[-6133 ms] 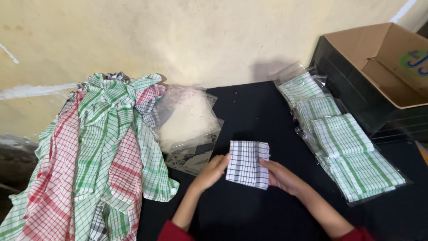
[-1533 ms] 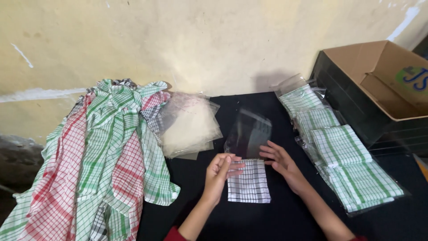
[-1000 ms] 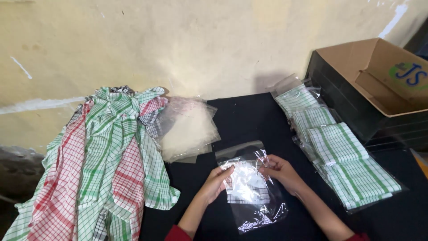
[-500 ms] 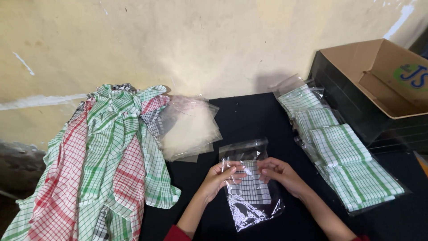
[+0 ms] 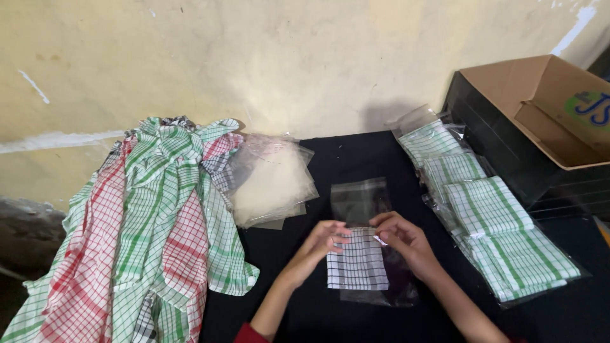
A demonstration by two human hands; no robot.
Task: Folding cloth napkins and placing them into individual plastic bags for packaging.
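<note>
Pinching the open mouth of a clear plastic bag (image 5: 375,244) at its two sides, the left hand (image 5: 323,238) and the right hand (image 5: 400,234) are both closing fingertips on the film, thumbs pressing against forefingers. A folded black-and-white checked cloth (image 5: 357,262) is sitting inside the bag, which is lying flat on the black table (image 5: 298,317) with its flap pointing toward the wall. A stack of empty clear bags (image 5: 270,181) is resting to the left, beside a heap of red and green checked cloths (image 5: 140,228). Four packed green checked cloths (image 5: 486,219) are lying in a row at the right, near an open cardboard box (image 5: 546,108).
</note>
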